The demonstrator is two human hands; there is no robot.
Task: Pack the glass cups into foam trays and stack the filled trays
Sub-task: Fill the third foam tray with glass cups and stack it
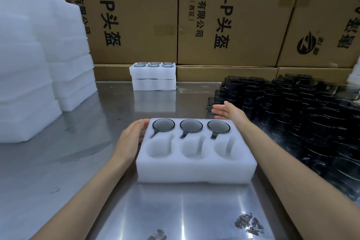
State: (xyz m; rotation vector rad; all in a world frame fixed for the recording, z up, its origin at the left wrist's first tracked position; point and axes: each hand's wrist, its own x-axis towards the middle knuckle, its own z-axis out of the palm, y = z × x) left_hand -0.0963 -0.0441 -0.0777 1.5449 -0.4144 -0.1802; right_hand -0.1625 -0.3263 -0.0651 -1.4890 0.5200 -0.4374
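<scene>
Crosswise lies the foam tray, left hand flat alongside, right hand fingers straight.

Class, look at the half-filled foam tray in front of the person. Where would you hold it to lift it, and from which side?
Grip the foam tray by its two short end walls, one hand from each side. It is wide and soft, and three glass cups load only the far row, so hold toward that end. The left hand already rests there.

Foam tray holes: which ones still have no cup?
The three near-row holes of the front foam tray are empty; the far row holds three glass cups.
</scene>
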